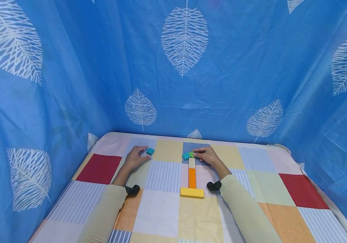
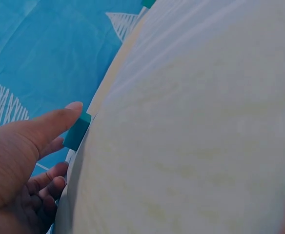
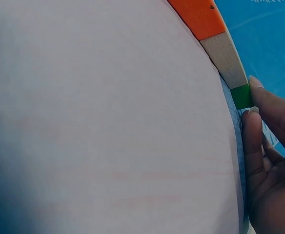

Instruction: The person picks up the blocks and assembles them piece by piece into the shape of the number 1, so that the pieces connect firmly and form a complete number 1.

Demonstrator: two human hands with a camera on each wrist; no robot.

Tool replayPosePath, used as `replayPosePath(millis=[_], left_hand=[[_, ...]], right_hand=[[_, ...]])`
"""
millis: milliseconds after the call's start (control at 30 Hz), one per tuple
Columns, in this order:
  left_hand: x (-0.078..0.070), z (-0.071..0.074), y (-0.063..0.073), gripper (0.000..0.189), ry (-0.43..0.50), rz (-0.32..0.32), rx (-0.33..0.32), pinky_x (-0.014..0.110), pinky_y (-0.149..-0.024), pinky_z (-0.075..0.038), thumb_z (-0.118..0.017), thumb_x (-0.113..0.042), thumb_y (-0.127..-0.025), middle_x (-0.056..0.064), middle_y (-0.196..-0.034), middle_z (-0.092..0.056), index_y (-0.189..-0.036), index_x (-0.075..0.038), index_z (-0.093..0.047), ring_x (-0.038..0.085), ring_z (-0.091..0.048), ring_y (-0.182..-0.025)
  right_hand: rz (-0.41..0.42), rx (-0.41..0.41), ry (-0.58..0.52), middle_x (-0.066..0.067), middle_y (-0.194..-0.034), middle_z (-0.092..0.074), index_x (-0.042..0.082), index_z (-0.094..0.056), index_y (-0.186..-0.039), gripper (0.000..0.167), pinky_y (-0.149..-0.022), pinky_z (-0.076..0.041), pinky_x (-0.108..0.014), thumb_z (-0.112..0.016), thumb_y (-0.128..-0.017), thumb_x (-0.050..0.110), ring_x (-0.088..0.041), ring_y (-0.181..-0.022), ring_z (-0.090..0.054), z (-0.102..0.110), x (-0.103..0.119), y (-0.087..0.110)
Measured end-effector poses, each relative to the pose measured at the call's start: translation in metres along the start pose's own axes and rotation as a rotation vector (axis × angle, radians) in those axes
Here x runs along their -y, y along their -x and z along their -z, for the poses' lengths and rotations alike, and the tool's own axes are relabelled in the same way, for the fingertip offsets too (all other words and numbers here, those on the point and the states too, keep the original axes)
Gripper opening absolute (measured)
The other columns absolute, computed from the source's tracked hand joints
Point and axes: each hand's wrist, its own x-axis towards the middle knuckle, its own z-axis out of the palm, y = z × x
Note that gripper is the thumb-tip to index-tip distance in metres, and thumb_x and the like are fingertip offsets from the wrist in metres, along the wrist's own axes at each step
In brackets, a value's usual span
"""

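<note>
At the left of the patchwork cloth, my left hand (image 1: 135, 158) has thumb and forefinger at the sides of a small teal block (image 1: 150, 151). In the left wrist view the thumb lies along this teal block (image 2: 77, 131), with a fingertip at its other side. My right hand (image 1: 207, 155) pinches a small green block (image 1: 192, 154) at the far end of a row. The right wrist view shows this green block (image 3: 240, 97) against the pale wooden block (image 3: 224, 59). Another teal block (image 1: 186, 156) sits just left of the green one.
Nearer me, the row continues with an orange block (image 1: 192, 178) and ends at a yellow block (image 1: 192, 192) lying crosswise. A blue curtain (image 1: 222, 84) with white leaf prints hangs behind and beside the cloth-covered table (image 1: 164, 209).
</note>
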Motion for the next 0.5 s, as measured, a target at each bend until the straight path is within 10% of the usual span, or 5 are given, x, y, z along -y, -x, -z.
replayPosePath(millis=[500], left_hand=[[-0.0050,-0.0048,-0.0024,0.049,-0.042,0.045,-0.036,0.053,-0.091,-0.049,-0.082,-0.031,-0.086,0.017,-0.115,-0.060,-0.128,-0.008,-0.070,0.035,-0.059,-0.110]], right_hand=[[-0.005,-0.006,0.022,-0.014,-0.119,-0.069,0.009,-0.075,-0.122,0.031,-0.061,-0.051,-0.023,-0.075,-0.094,0.021,-0.015,-0.061,-0.056,-0.0005,-0.0008,-0.0004]])
